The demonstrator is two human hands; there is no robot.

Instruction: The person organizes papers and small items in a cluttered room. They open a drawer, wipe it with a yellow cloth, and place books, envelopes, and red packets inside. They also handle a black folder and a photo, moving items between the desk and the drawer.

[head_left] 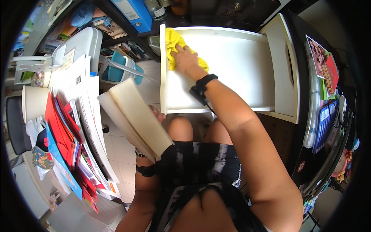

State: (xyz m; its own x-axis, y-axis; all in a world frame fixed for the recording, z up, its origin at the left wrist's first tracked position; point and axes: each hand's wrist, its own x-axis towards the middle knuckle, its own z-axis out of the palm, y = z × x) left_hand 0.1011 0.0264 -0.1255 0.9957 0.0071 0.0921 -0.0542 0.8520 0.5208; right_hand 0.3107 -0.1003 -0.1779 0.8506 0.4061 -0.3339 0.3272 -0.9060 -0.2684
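Observation:
My right hand (pixel 185 59) presses a crumpled yellow cloth (pixel 174 39) against the left end of a pulled-out white drawer (pixel 232 69). The fingers are spread over the cloth, which covers the left inner corner and part of the drawer floor. Left of the drawer, above my lap, my left hand (pixel 158 113) grips a long cream-coloured, box-like piece (pixel 142 116), held tilted. That piece hides most of the hand; only some fingers show at its right edge. What the piece is exactly I cannot tell.
Left stands a surface crowded with red envelopes (pixel 62 133), papers (pixel 89 116) and a white bin-like container (pixel 34 103). Behind the drawer are a blue binder (pixel 134 16) and a glass jar (pixel 156 10). A dark cabinet (pixel 307 116) rises at right. A teal-and-white container (pixel 118 68) sits low.

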